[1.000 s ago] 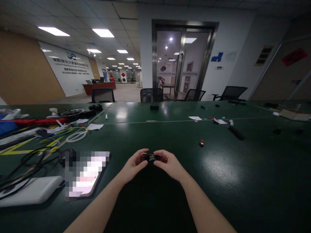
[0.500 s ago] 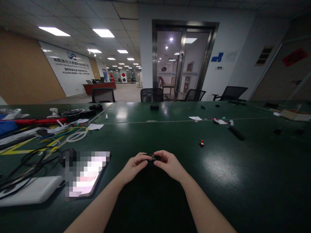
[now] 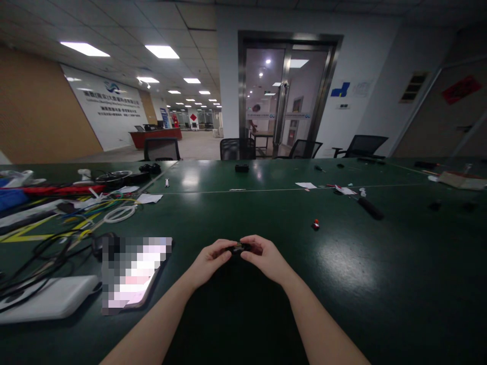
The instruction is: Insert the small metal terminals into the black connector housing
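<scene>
My left hand (image 3: 210,260) and my right hand (image 3: 263,257) meet just above the dark green table (image 3: 342,284), near its front edge. Both pinch a small black part (image 3: 239,248) between fingertips, one hand at each end. The part is mostly covered by my fingers, and a pale spot shows on its middle. A small red piece (image 3: 315,223) lies on the table to the right of my hands, apart from them.
A phone (image 3: 133,271) with a blurred screen and a white power bank (image 3: 49,299) lie at the left. Behind them are tangled cables (image 3: 57,238) and a coiled white cord (image 3: 119,213). A black cylinder (image 3: 370,208) and paper scraps lie at the back right. Office chairs (image 3: 236,148) stand beyond the table.
My left fingers have closed further over the black part, so less of it shows than a second ago. The hands have stayed in place.
</scene>
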{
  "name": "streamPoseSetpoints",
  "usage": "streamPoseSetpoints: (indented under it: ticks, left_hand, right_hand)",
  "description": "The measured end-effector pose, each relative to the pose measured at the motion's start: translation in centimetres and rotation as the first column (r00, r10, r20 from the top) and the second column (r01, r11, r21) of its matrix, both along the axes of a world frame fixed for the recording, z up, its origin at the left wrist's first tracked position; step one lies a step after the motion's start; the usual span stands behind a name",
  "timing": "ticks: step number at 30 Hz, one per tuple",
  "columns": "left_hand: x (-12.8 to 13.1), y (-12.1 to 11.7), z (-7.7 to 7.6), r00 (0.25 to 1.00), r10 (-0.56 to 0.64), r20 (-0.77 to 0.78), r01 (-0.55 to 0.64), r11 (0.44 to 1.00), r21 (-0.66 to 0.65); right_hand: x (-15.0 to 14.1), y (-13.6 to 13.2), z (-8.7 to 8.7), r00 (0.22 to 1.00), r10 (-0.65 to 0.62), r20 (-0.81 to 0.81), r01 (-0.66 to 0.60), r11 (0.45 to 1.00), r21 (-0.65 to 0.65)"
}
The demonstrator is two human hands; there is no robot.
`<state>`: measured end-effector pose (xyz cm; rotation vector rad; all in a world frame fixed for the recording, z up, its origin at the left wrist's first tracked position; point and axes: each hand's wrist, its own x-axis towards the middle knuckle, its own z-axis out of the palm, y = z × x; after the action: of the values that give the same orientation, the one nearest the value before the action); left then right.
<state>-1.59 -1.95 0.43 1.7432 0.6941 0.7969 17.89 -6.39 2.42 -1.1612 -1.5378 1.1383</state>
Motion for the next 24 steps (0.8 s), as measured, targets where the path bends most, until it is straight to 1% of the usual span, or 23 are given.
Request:
streamPoseSetpoints:
  ticks: [4, 9, 13, 16, 21, 24]
  left_hand:
    - [0.01, -0.10, 0.35, 1.000, -0.022, 0.007, 0.022, 1.000, -0.002]
    - [0.03, -0.24, 0.61, 1.000, -0.016, 0.003, 0.016, 1.000, -0.015]
    - [-0.06, -0.27, 0.51, 1.000, 0.005, -0.020, -0.006, 1.000, -0.004]
    - [-0.06, -0.26, 0.32, 0.999, 0.024, -0.033, -0.025, 0.999, -0.039]
    - [0.20, -0.32, 0.15, 0.996, 0.012, 0.087, -0.003, 0.994, -0.110]
    - [0.32, -0.31, 0.06, 0.992, 0.016, 0.127, 0.000, 0.992, -0.129]
  right_hand:
    - [0.01, 0.01, -0.03, 1.000, 0.013, 0.007, -0.013, 1.000, 0.002]
    - [0.04, -0.04, 0.00, 1.000, 0.011, 0.027, -0.011, 1.000, 0.005]
    - [0.11, -0.25, 0.29, 0.999, 0.016, 0.028, -0.016, 1.000, 0.003]
    - [0.14, -0.36, 0.45, 0.999, 0.020, 0.025, -0.020, 1.000, -0.003]
    - [0.02, -0.39, 0.60, 1.000, 0.012, 0.001, -0.012, 1.000, -0.011]
    - [-0.06, -0.32, 0.57, 1.000, 0.007, -0.004, -0.007, 1.000, -0.025]
